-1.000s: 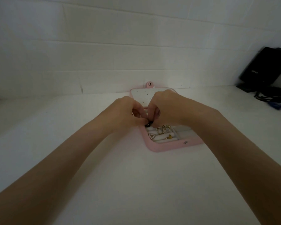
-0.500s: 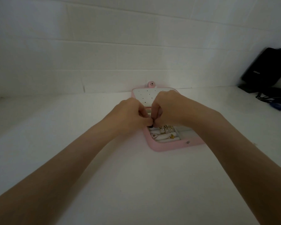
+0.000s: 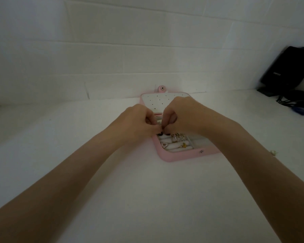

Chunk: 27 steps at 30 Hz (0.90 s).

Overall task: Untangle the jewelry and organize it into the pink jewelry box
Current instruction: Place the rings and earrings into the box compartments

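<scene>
Both hands, left (image 3: 139, 122) and right (image 3: 180, 116), pinch a small dark jewelry piece (image 3: 162, 132) above the open pink jewelry box (image 3: 182, 157) on the worktop (image 3: 147, 199). Tugging too hard could tighten the tangle, or drop it among the seated rings (image 3: 178, 137).

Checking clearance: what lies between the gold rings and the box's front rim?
In the head view, white ring rolls lie between the gold rings and the pink jewelry box rim, holding two small pieces.
</scene>
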Available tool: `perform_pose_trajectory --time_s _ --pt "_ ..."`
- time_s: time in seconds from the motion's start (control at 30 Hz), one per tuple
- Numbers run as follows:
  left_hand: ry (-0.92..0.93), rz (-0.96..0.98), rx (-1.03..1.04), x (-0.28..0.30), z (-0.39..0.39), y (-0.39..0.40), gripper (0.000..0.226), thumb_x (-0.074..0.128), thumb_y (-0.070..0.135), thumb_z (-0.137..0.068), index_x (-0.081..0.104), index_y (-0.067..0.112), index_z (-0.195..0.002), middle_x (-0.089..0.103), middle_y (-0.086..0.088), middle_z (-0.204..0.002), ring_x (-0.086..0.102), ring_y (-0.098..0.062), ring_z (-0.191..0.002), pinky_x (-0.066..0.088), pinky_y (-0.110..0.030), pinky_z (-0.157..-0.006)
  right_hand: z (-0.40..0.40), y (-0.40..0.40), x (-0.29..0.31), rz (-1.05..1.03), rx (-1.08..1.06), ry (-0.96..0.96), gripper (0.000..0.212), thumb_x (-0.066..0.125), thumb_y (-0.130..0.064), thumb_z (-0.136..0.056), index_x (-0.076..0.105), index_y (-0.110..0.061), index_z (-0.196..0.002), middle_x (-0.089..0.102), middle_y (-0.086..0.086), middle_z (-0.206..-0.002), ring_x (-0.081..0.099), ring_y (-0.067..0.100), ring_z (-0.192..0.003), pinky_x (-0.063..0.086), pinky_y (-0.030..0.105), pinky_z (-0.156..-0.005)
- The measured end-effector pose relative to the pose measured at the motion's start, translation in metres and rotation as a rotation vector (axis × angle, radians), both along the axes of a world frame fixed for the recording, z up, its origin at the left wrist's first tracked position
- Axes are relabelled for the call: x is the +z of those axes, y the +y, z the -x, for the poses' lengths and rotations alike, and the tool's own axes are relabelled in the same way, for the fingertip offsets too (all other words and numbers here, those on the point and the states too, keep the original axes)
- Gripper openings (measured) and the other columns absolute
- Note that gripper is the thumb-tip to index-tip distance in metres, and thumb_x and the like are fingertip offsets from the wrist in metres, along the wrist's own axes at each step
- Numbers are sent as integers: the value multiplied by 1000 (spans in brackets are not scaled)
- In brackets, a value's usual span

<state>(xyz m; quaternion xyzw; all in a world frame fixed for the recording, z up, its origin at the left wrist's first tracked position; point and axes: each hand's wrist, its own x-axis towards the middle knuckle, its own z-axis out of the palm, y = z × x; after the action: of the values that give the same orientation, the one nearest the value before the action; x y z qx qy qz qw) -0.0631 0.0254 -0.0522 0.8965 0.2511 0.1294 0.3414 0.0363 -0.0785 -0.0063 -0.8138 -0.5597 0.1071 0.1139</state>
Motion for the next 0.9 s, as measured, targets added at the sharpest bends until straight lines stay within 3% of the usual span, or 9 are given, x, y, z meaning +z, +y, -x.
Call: perform_pose_trajectory --time_s 0.13,0.3,0.43,0.53,0.7,0.9 --pt "5 8 11 -1 -1 -2 13 66 25 -77 62 19 -66 55 9 -59 45 -3 -50 35 -20 -51 -16 -6 13 -142 -63 69 13 68 -6 -78 75 -17 -78 61 -15 -61 58 0 -65 42 5 -59" --pt "7 3 12 -1 -1 -3 14 65 24 -77 58 20 -65 55 9 -61 45 -2 -52 33 -12 -46 -7 -8 7 -31 29 68 6 76 -17 -72 74 -22 -74 61 -16 -63 56 -1 -65 43 13 -61" --pt "-7 15 16 -1 0 -3 15 64 22 -75 56 21 -61 56 8 -61 46 -2 -53 33 -12 -46 -2 -3 -11 -69 39 20 13 78 -23 -70 73 -14 -78 65 -3 -73 51 4 -63 44 21 -63" --pt "-9 20 10 0 -1 -3 16 64 21 -75 56 21 -60 57 7 -63 48 -5 -56 36 -18 -53 -2 -2 -16 -115 21 8 13 76 -23 -72 72 -11 -77 67 2 -75 49 5 -60 39 13 -52" --pt "-15 5 -40 4 3 -1 15 65 20 -77 61 19 -63 56 8 -60 46 -3 -50 36 -17 -52 1 -3 -14 -84 25 4 2 71 -17 -75 70 -15 -76 61 -6 -68 49 2 -59 37 4 -47" --pt "-69 24 -84 9 9 9 11 68 15 -78 68 18 -68 52 12 -52 44 0 -48 37 -16 -55 1 -4 -14 -62 36 9 17 63 -5 -75 68 -18 -85 54 -15 -65 48 -2 -57 35 0 -50"
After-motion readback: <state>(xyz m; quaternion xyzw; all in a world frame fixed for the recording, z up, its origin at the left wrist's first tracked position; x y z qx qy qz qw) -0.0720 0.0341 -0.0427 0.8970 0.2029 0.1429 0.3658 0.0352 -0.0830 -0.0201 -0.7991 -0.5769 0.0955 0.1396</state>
